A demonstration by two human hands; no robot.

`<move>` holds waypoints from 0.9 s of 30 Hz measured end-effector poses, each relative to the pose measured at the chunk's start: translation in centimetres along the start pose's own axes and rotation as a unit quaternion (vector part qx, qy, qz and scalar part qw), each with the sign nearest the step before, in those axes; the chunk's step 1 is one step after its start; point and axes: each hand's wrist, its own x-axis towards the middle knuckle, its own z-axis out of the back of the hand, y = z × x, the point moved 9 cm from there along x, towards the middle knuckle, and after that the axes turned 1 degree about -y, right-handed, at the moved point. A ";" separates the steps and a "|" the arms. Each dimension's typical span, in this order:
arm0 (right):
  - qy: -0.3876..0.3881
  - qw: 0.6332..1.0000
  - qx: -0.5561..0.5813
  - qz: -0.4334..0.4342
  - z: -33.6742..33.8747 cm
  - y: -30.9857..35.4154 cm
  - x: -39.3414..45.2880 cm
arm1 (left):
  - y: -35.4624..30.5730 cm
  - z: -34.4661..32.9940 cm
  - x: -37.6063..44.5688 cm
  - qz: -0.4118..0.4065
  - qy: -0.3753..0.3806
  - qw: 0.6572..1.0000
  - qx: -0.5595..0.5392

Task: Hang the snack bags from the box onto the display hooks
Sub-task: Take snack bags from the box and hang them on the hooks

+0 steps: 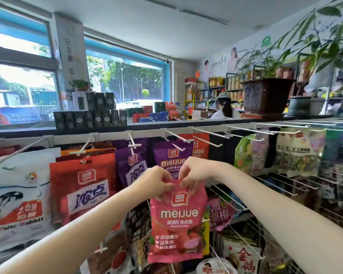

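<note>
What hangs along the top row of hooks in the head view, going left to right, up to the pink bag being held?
White rabbit-print candy bag → red bag with white label → dark purple bag with white label → purple Meijue jelly bag, then the pink Meijue jelly bag, pinched by left hand and right hand.

Two bare forearms enter from the near edge, one from the lower left and one from the lower right. No sleeve shows on either; both arms are uncovered as far as they can be seen. The left hand [156, 182] and the right hand [194, 173] wear no gloves, and no watch, bracelet or band shows at either wrist. No ring is visible on the fingers [186, 186]. The nails are too small to tell apart. The rest of the person's body lies outside the view.
</note>
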 end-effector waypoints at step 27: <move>0.044 0.997 -0.001 0.070 3.7 -6.7 -2.2 | -5.1 -3.0 2.5 0.045 -0.112 0.991 0.061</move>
